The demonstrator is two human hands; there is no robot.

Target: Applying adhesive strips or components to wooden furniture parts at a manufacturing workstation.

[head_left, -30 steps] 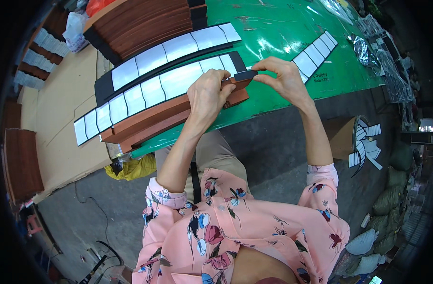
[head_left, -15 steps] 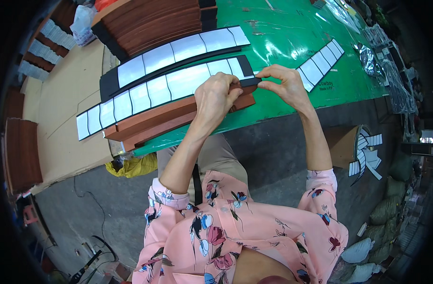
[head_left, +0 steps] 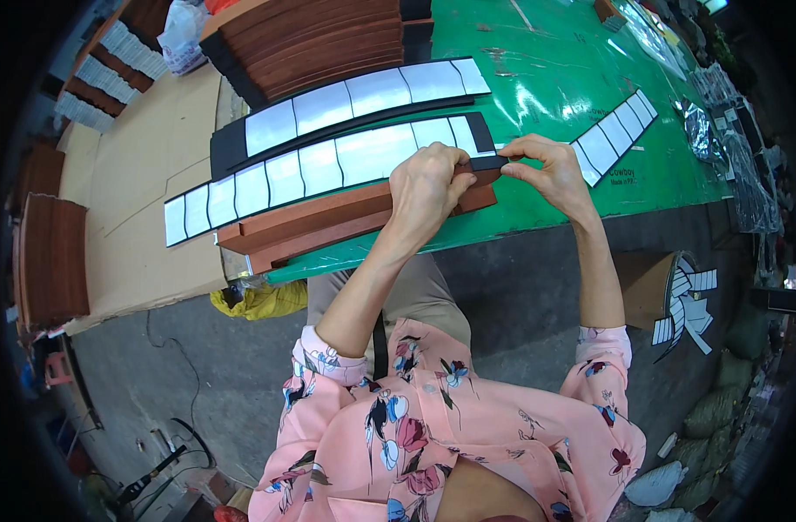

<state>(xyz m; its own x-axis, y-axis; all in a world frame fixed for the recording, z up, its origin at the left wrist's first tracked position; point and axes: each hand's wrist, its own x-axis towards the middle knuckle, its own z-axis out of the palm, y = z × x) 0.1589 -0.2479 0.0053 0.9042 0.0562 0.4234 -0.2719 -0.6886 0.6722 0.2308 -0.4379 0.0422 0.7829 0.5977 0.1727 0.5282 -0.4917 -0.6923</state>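
Note:
A long brown wooden bar (head_left: pixel 311 213) lies slantwise along the near edge of the green-covered table. On top of it rests a black strip faced with white backing paper (head_left: pixel 280 177), its bare black end toward the right. My left hand (head_left: pixel 426 191) is closed over the bar's right part, fingers on top and thumb against the front face. At the bar's right tip, my right hand (head_left: pixel 547 172) pinches a small black end between thumb and fingertips. What lies beneath my left fingers is hidden. A second white-faced black strip (head_left: pixel 363 96) lies just behind, parallel to the first.
Stacked brown boards (head_left: pixel 328 48) stand at the back. A short white-faced strip (head_left: pixel 615 139) lies on the green sheet (head_left: pixel 537 91) to the right. Brown cardboard (head_left: pixel 145 226) covers the left side. On the floor at right, a carton (head_left: pixel 643 287) spills white-and-black scraps.
The whole scene sits a little further right and lower in the picture. Both hands keep about the same hold at the bar's right end.

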